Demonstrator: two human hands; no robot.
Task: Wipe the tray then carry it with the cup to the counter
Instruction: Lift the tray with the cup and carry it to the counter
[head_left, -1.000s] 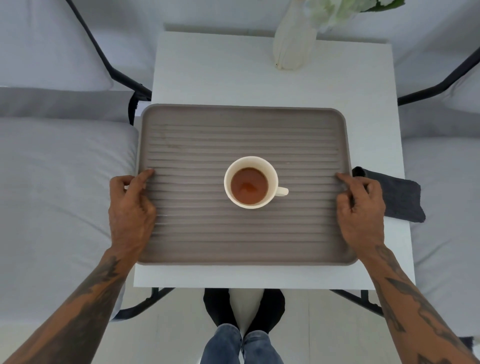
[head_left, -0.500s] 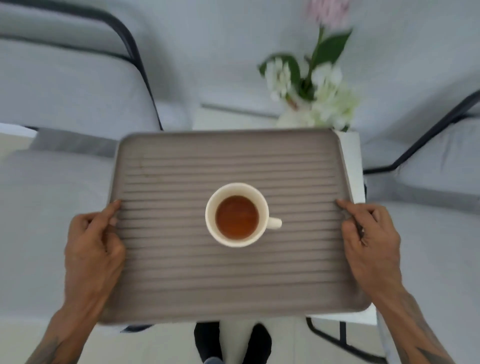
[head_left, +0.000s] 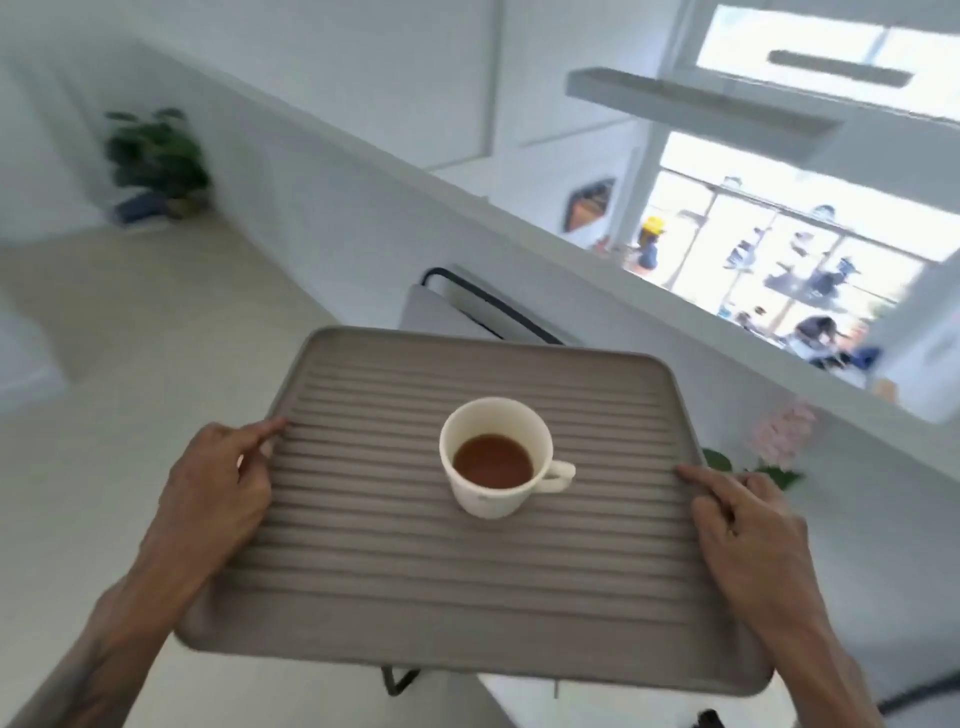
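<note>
The tray (head_left: 467, 582) is held in the air between the two hands, one on each short edge, so its weight is shared and it stays near level. The left hand (head_left: 218, 488) clamps the edge with the thumb on the ribbed top; the right hand (head_left: 748, 525) grips likewise. The cup (head_left: 493, 457) stands upright midway between them — the steadiest spot, I judge, for carrying the brown drink. The counter is not in view

Both hands, left hand (head_left: 215, 486) and right hand (head_left: 748, 525), grip the ridged grey-brown rectangular tray (head_left: 395, 561) carrying a white ceramic cup (head_left: 493, 457) of brown liquid.
</note>
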